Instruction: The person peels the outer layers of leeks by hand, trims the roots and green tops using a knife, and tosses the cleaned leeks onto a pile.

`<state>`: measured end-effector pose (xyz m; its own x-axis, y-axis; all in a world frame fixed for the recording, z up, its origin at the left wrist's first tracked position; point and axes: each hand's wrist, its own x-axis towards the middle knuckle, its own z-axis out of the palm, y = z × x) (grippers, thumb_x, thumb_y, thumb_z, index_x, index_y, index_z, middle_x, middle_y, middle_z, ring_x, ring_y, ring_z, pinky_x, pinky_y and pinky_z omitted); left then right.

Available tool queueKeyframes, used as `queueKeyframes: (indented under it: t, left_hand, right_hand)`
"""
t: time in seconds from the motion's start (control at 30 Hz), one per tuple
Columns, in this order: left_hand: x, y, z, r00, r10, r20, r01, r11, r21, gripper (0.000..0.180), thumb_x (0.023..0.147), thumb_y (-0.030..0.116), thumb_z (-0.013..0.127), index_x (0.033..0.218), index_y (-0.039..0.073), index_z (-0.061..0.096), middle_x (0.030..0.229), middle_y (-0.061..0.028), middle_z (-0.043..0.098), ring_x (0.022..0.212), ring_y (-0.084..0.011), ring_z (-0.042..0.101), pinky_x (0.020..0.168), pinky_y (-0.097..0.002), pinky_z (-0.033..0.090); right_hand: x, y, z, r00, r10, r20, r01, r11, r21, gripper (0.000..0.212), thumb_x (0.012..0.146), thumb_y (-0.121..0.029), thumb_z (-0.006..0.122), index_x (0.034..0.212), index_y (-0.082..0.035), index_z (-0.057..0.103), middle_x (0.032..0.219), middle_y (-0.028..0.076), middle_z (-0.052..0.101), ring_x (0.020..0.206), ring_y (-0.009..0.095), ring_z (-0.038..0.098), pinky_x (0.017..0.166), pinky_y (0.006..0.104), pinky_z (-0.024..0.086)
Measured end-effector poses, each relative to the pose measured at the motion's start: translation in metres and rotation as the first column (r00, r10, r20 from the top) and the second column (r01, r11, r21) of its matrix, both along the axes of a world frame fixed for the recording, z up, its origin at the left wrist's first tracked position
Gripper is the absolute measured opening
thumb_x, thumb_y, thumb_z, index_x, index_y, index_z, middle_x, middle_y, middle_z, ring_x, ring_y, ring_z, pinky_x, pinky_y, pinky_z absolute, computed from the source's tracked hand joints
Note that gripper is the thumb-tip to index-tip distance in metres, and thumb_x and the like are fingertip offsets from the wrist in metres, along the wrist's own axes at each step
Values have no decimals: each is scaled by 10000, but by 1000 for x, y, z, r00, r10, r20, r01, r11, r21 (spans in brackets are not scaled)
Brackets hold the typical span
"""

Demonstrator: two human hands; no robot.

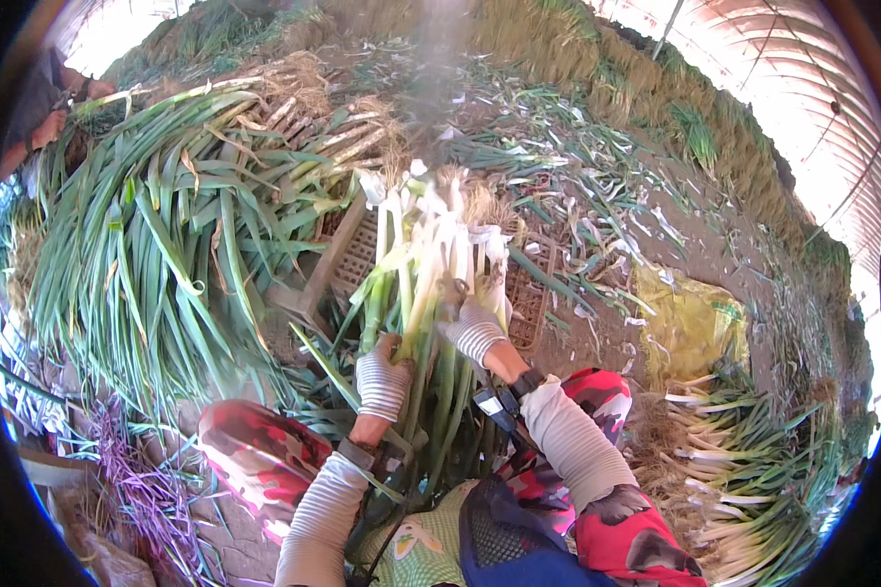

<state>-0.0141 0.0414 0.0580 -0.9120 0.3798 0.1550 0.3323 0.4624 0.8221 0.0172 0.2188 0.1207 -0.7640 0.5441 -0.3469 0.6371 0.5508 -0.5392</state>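
In front of me a bundle of large green onions [426, 264] lies with its white, rooty ends pointing away and its green leaves toward my lap. My left hand [384, 380], in a striped glove, is closed round the stalks on the left side of the bundle, where white turns to green. Higher up and to the right, my right hand [473, 328], gloved the same way, grips stalks near their white part. Its fingertips are partly hidden among the stalks. Beneath the bundle a brown slatted plastic crate [357, 249] shows at both sides.
A large heap of untrimmed green onions [157, 235] fills the left. Cleaned green onions [744, 470] lie in a row at the right, below a yellow sack [690, 323]. Peeled scraps [578, 176] litter the ground. Purple strands [147, 489] lie lower left. Another person's hand [49, 129] shows far left.
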Motion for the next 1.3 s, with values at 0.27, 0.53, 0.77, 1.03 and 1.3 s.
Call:
queueKeyframes:
  t: [0.27,0.53,0.77,1.03,1.3]
  left_hand:
    - [1,-4,-6,946,-110,303,8,947,321,429,652,-103,652,1069,-60,560,931,-97,633,851,-154,605,777,-258,489]
    - [3,-22,-4,980,-50,191,103,956,-276,503,710,240,706,1119,17,515,952,-161,624,840,-302,621,744,-383,497]
    - [-18,26,-12,980,-101,173,184,790,-585,945,543,515,767,1276,54,390,1043,-200,598,940,-336,596,812,-392,478]
    - [-58,33,-76,916,-146,373,266,919,-292,804,428,302,839,1120,5,554,987,-204,627,919,-307,611,822,-342,482]
    - [-121,101,-26,911,-313,268,399,831,-387,558,560,397,759,949,19,625,918,-197,628,867,-321,601,787,-384,475]
  right_hand:
    - [-38,33,-11,985,170,24,-172,979,113,588,794,-278,613,1323,-147,391,1054,207,599,695,229,593,631,320,523]
    - [38,-27,21,988,149,36,-145,984,-104,554,798,-337,616,1122,62,411,867,212,587,721,289,599,691,355,509]
    - [87,-5,-8,992,124,10,-124,988,86,600,747,-357,645,1086,67,388,817,267,590,775,378,607,733,410,489]
    - [82,20,-22,988,144,-47,-140,987,81,664,747,-353,648,1132,96,348,836,280,592,810,412,599,752,432,487]
    - [9,61,-9,988,-66,-141,64,998,-16,716,706,-446,659,1112,85,405,861,260,595,802,373,598,735,424,475]
